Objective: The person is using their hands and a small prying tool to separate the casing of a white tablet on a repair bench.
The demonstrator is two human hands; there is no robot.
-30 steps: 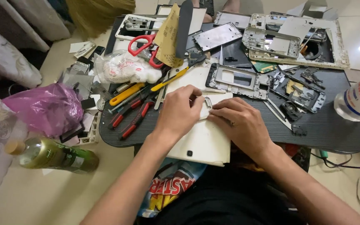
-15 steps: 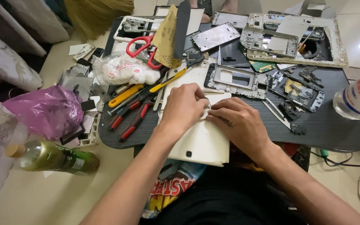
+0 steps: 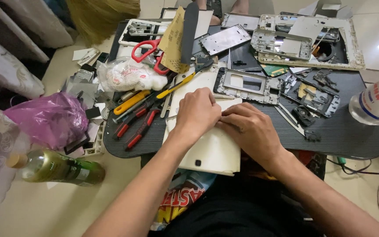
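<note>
- Head view, looking down: both hands rest on a flat, cream-white rectangular tablet back cover that lies on the near edge of a low black oval table and overhangs it towards the person's lap.
- Left hand: palm down on the cover's upper part, fingers curled at its top edge; whether they pinch anything cannot be told.
- Right hand: pressed onto the cover just beside the left hand, fingertips touching it; its grip is hidden too.
- Left of the hands: red-handled pliers and a yellow-handled screwdriver lie on the table, near the cover.
- Beyond the hands: a grey metal phone mid-frame touches the cover's far end; red-handled scissors and a clear bag of white cotton lie farther back.
- On the floor to the left: a green glass bottle on its side and a crumpled purple plastic bag.
- Right table edge: a clear plastic water bottle.
</note>
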